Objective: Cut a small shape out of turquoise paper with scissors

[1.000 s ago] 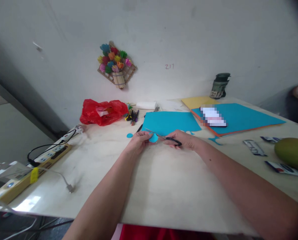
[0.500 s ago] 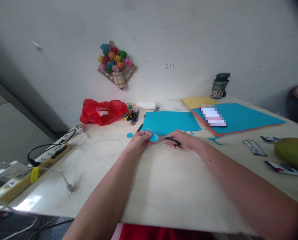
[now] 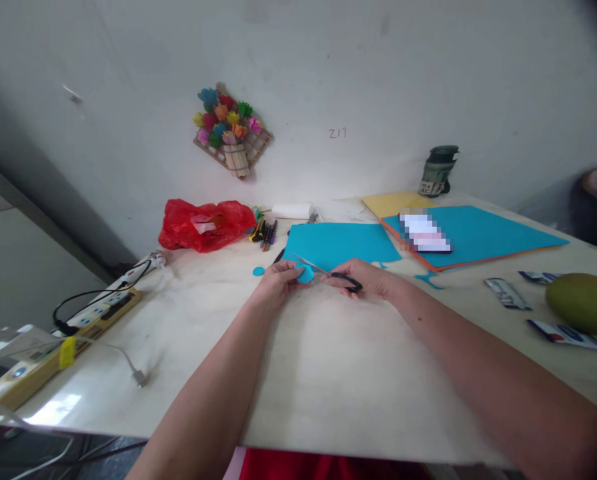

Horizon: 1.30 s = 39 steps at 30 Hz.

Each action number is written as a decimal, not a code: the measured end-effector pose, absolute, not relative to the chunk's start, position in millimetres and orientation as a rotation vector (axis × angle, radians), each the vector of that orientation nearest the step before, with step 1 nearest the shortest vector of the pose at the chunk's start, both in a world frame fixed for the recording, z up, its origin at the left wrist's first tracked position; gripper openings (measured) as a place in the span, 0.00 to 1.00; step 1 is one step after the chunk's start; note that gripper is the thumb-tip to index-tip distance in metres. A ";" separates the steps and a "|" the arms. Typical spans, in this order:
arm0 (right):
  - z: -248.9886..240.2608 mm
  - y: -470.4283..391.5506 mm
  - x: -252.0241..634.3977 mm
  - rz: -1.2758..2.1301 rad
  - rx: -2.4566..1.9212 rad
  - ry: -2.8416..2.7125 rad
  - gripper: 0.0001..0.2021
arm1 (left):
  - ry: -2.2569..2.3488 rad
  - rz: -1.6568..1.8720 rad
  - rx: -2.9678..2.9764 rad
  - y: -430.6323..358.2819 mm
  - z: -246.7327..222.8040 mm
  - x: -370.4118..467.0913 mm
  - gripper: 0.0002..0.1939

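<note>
"Where is the blue paper piece (image 3: 305, 274)?"
"Just in front of the small blue sheet (image 3: 341, 241), clamped between the left hand's (image 3: 279, 279) fingertips."
"And the right hand (image 3: 357, 277)?"
"In front of that sheet too, its fingers wrapped around the handles of the scissors (image 3: 354, 285). The blue disc (image 3: 259, 271) lies off the sheet's front-left corner; the red bag (image 3: 203, 230) sits left of it."

Small blue paper piece (image 3: 305, 273), rounded, between hands, black-handled scissors (image 3: 347, 281) at its edge
</note>
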State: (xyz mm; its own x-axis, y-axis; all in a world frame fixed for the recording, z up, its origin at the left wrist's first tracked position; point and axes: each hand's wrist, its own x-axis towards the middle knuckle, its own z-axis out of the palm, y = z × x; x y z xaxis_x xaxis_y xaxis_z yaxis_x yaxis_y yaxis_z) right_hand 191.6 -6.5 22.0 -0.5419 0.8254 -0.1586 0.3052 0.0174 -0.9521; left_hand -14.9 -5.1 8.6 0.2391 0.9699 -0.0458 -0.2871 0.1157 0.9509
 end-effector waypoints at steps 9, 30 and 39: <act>17.9 -0.8 199.0 1.481 -1.072 -1.709 0.18 | 0.887 1.056 1.147 -5.4 8.2 -15.1 0.13; 13.1 -3.8 180.1 1.459 -0.982 -1.555 0.22 | 1.018 0.860 1.336 -8.0 8.5 -10.0 0.13; 9.2 -1.8 171.5 1.355 -1.030 -1.511 0.19 | 0.995 0.904 1.304 -8.8 9.9 -6.0 0.14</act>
